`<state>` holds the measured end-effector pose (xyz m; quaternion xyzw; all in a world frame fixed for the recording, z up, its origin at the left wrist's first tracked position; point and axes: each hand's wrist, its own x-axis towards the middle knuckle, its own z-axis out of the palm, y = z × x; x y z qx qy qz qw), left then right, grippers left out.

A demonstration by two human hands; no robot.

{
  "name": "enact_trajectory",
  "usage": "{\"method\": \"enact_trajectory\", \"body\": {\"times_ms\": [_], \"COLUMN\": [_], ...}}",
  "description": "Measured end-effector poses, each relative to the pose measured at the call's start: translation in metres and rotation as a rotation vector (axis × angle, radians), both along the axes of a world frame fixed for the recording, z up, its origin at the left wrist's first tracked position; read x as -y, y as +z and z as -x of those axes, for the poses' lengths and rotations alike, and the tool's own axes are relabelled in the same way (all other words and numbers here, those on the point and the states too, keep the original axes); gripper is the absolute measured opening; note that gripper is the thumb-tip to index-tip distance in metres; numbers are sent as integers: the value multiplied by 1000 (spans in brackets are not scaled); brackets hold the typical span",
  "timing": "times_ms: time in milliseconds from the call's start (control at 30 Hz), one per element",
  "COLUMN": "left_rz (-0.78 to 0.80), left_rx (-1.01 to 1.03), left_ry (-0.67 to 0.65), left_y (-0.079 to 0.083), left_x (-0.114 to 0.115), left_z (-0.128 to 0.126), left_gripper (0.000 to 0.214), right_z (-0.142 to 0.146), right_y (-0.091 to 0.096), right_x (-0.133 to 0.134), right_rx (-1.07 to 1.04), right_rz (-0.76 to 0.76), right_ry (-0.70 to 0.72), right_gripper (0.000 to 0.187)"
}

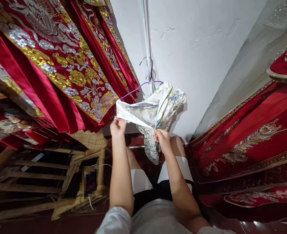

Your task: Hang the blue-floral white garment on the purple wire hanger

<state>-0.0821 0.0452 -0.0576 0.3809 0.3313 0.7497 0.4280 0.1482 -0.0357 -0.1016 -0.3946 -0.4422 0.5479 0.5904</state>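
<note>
A white garment with a blue and green floral print (171,99) hangs partly on a purple wire hanger (136,90). The hanger's bar shows through the garment's opening, and its left arm is bare. My left hand (118,127) is closed on the white edge at the garment's left side. Lower and to the right, my right hand (162,138) pinches the cloth near its middle, pulling the white edge taut between both hands. Below my right hand the patterned cloth dangles in folds.
Red robes with gold and silver embroidery (77,78) hang at the left. More red beaded gowns (245,152) stand at the right. A bamboo chair (67,175) is at the lower left. Behind the hanger is a white wall (194,48) with a vertical pipe (146,32).
</note>
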Motion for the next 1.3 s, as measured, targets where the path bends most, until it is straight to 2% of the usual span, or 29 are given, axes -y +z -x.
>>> {"method": "enact_trajectory", "body": {"times_ms": [67, 133, 233, 333, 433, 533, 633, 767, 933, 1000, 1067, 1167, 1233, 1300], "left_rz": [96, 306, 391, 277, 111, 29, -3, -37, -87, -49, 37, 143, 163, 162], "left_rx": [112, 375, 472, 418, 348, 202, -45, -357, -520, -565, -601, -737, -867, -964], "left_ry": [40, 94, 120, 88, 39, -55, -144, -182, -3, 12, -84, -382, -551, -588], "left_y": [-34, -60, -78, -74, -56, -38, -29, -26, -29, -34, -41, -50, -50, -44], "left_x": [24, 46, 70, 81, 87, 97, 110, 119, 114, 112, 111, 113, 113, 110], "left_z": [-28, -59, -93, -104, -105, -113, -128, -143, -139, -133, -125, -109, -95, -79], "left_gripper": [33, 24, 5, 19, 39, 43, 38, 33, 34, 34, 37, 46, 47, 46], "right_z": [-3, -9, -24, -39, -50, -52, -46, -39, -37, -39, -43, -55, -61, -62], "right_y": [-2, -2, -3, -12, -23, -25, -17, -2, 6, 5, 6, 20, 40, 62], "right_x": [6, 8, 8, 7, 5, 6, 11, 17, 24, 26, 24, 8, -15, -47], "right_rx": [-51, -85, -95, -25, 195, 394, 381, 323, 360, 417, 461, 421, 386, 427], "right_rz": [32, 36, 40, 106, 199, 112, -33, -51, -99, -94, -73, -114, -238, -404], "right_ry": [-53, -113, -177, -112, -55, -189, -219, -40, 298, 321, 260, 137, 36, -62], "right_gripper": [25, 25, 23, 25, 32, 44, 49, 55, 31, 24, 15, 17, 20, 28]}}
